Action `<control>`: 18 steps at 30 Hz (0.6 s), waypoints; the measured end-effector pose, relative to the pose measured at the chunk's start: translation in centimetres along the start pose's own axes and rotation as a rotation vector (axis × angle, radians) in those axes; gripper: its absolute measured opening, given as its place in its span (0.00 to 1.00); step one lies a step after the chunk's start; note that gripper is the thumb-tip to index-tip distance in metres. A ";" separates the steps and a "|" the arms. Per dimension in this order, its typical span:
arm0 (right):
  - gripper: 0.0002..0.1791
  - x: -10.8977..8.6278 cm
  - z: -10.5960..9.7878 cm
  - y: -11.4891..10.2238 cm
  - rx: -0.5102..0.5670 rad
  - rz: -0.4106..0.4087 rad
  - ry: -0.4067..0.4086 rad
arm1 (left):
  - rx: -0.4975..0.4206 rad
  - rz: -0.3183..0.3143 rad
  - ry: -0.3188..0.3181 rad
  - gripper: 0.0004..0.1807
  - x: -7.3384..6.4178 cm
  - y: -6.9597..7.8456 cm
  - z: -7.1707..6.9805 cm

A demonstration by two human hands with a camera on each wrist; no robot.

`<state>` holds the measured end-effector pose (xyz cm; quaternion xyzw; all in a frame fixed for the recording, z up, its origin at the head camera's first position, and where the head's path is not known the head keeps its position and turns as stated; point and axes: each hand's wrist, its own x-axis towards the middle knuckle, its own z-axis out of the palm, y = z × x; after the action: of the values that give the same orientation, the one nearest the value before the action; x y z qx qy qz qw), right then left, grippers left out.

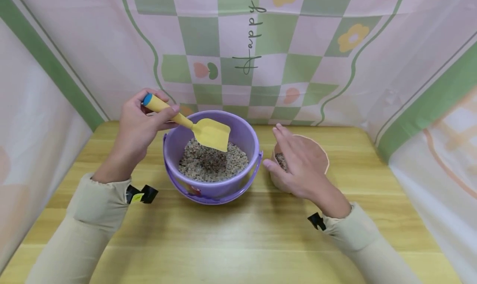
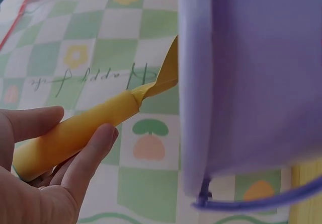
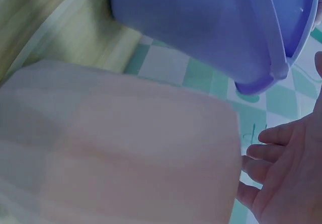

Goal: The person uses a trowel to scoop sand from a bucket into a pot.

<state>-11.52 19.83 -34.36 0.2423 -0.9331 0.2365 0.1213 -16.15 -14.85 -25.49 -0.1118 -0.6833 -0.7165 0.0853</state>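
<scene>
Two bare hands are over the tabletop (image 1: 242, 242). Toward its far left corner, the left hand (image 1: 136, 126) pinches the handle of a yellow toy shovel (image 1: 211, 134) between thumb and fingers, the blue end pointing back past the hand. The shovel's blade hangs over the bucket, above the grit. It looks like thin plastic: light, fairly stiff, smooth enough to twist under a loose pinch. The thick round handle is the place to hold it, with the fingers further round for a loaded blade.

Next comes the purple bucket (image 1: 242, 133), upright near the far edge, left of the middle, with coarse grit (image 1: 197, 164) inside and its carrying handle lowered against the near side. That fill should make it heavy and steady; its wall probably flexes a little, so two hands under the rim would suit a lift.

Rightmost, toward the far right corner, stands a pinkish pot (image 1: 316, 155) with some grit inside. The right hand (image 1: 298, 168) lies across its near left side, fingers extended, gripping nothing; whether they touch the rim is hard to tell. The pot seems light and tippable, best cupped low around the wall.
</scene>
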 end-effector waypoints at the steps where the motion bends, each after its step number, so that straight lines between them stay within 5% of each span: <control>1: 0.45 0.1 0.0 -0.2 0.005 0.001 -0.008 | 0.013 0.001 0.005 0.13 0.0 0.0 -0.1; 10: 0.48 1.3 0.9 -2.0 -0.097 -0.026 -0.041 | 0.157 -0.013 0.016 0.13 0.1 -0.2 -0.7; 18: 0.49 2.1 1.6 -2.7 -0.071 -0.013 -0.048 | 0.314 0.076 0.028 0.11 0.2 0.2 -1.0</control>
<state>-12.14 16.15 -34.00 0.2493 -0.9420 0.1965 0.1092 -16.32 -15.85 -25.27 -0.1132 -0.7809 -0.5986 0.1383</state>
